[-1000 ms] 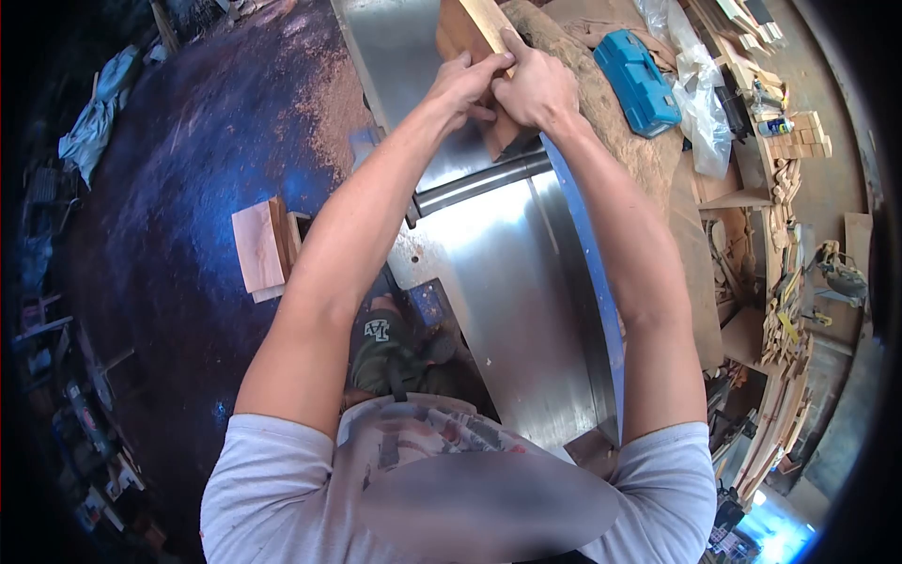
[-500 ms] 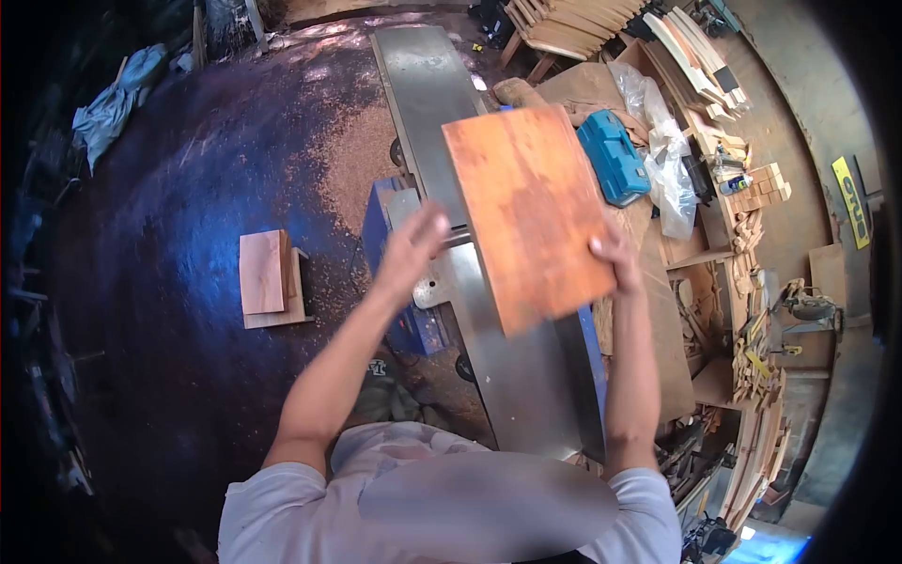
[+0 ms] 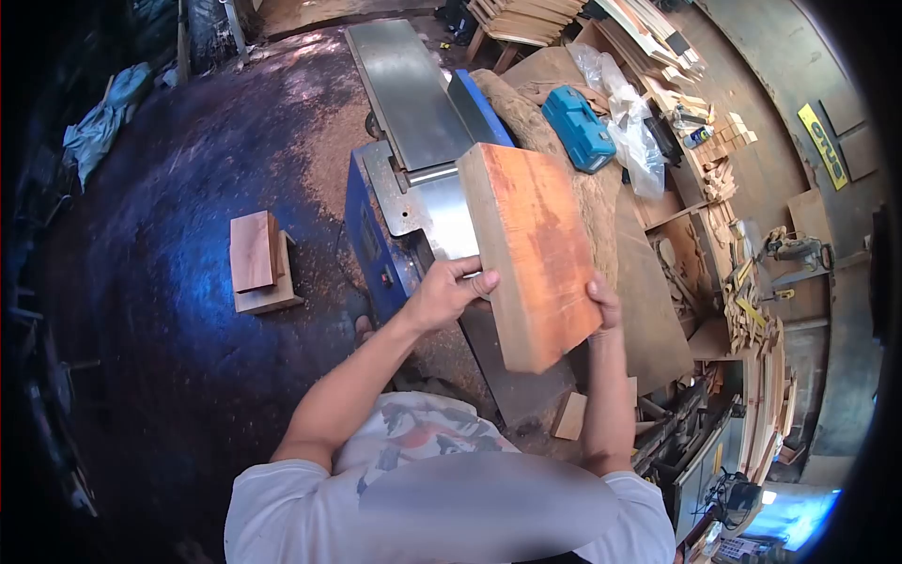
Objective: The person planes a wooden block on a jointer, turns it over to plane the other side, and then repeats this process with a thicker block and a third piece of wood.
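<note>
A thick wooden board [image 3: 540, 254] with an orange-brown face is tilted above the near part of the metal machine bed [image 3: 413, 94]. My left hand [image 3: 449, 293] grips its pale left edge, with the thumb on the edge and the fingers partly hidden. On the board's right side, my right hand [image 3: 606, 303] is wrapped round the lower edge, its fingers mostly hidden behind the wood. The machine's blue body [image 3: 374, 249] shows left of the board.
Two stacked wood pieces [image 3: 254, 252] rest on a small stand at the left. A teal case [image 3: 578, 130] and clear plastic [image 3: 634, 141] lie at the upper right, beside shelves of wood scraps [image 3: 728, 183]. Shavings [image 3: 324, 160] cover the floor behind the machine.
My left hand has closed on the board's left edge, where it was apart before. The board has turned to show its thick side and moved slightly lower. The view has shifted.
</note>
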The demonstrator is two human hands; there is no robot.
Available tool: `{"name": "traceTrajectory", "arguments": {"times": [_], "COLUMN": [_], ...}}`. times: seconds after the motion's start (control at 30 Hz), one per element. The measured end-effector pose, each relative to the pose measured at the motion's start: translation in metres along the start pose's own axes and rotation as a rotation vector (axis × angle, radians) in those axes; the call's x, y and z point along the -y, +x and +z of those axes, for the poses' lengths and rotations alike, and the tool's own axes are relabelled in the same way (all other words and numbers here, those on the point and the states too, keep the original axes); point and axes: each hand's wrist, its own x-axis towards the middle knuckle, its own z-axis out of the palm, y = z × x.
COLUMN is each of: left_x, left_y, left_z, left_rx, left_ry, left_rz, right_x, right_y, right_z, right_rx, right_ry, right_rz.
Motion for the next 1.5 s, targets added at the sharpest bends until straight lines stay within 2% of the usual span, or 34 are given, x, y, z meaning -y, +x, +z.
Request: {"name": "traceTrajectory", "arguments": {"times": [0.13, 0.23, 0.27, 0.33, 0.37, 0.4, 0.43, 0.53, 0.63, 0.73, 0.87, 0.97, 1.0, 1.1, 1.33, 1.5], "left_x": [0.069, 0.099, 0.103, 0.073, 0.072, 0.073, 0.076, 0.122, 0.150, 0.138, 0.097, 0.073, 0.072, 0.068, 0.068, 0.062], "left_y": [0.015, 0.034, 0.046, 0.063, 0.077, 0.090, 0.104, 0.142, 0.154, 0.169, 0.177, 0.191, 0.199, 0.208, 0.221, 0.237], "left_z": [-0.013, 0.012, 0.024, 0.055, 0.064, 0.073, 0.082, 0.104, 0.095, 0.070, 0.044, 0.021, 0.013, -0.001, -0.017, -0.033], "left_rx": [-0.218, -0.221, -0.175, -0.025, -0.026, -0.027, -0.028, -0.340, -0.433, -0.346, -0.380, -0.349, -0.401, -0.406, -0.433, -0.436], "left_ry": [0.111, 0.179, 0.169, 0.118, 0.074, 0.029, -0.016, 0.436, 0.396, 0.283, 0.414, 0.267, 0.349, 0.335, 0.411, 0.385], "left_rz": [-0.064, -0.120, -0.144, -0.120, -0.174, -0.230, -0.290, -0.228, -0.087, -0.043, -0.062, 0.070, 0.020, 0.043, 0.039, 0.016], "right_x": [0.050, 0.033, 0.028, 0.018, 0.011, 0.004, 0.004, 0.000, -0.001, 0.004, 0.000, 0.002, 0.005, 0.008, 0.006, 0.011], "right_y": [-0.019, -0.017, -0.018, -0.016, -0.016, -0.015, -0.014, -0.002, 0.016, 0.042, 0.086, 0.117, 0.126, 0.144, 0.161, 0.181], "right_z": [0.050, 0.041, 0.044, 0.035, 0.025, 0.011, 0.009, 0.004, 0.010, 0.025, 0.020, 0.029, 0.035, 0.047, 0.043, 0.053], "right_rx": [-0.140, -0.240, -0.265, -0.279, -0.285, -0.260, -0.266, -0.302, -0.346, -0.368, -0.338, -0.343, -0.350, -0.374, -0.347, -0.343], "right_ry": [-0.598, -1.370, -1.492, -1.607, -1.665, -1.728, -1.725, -1.713, -1.750, -1.733, -1.763, -1.784, -1.783, -1.781, -1.793, -1.824], "right_rz": [-0.111, -0.170, -0.186, -0.211, -0.220, -0.324, -0.328, -0.343, -0.270, -0.193, -0.291, -0.282, -0.268, -0.204, -0.289, -0.248]}}
